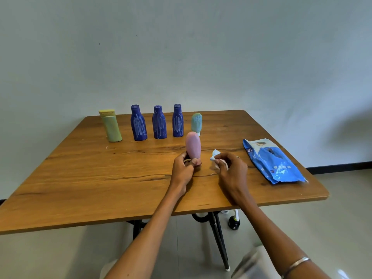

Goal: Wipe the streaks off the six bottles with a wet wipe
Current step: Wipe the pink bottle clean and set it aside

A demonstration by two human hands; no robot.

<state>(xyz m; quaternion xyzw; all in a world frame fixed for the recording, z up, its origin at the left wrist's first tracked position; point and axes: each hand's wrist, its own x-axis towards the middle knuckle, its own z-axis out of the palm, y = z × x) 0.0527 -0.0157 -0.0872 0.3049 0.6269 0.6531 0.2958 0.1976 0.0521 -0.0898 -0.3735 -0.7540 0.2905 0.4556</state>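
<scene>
Your left hand (184, 168) grips the pink bottle (193, 145) at its base, long axis upright, just in front of the teal bottle (196, 124). Your right hand (231, 170) pinches the wet wipe (215, 156) just right of the pink bottle, apart from it. Wipe pack (271, 161) lies farther right. Three blue bottles (159, 122) and the yellow-green bottle (111, 125) stand behind-left, clear of the path.

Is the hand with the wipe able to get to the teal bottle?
Probably yes. The right hand with the wipe sits in front of the teal bottle; only bare table lies between. The pink bottle stands just to the left, so it may crowd the reach.
</scene>
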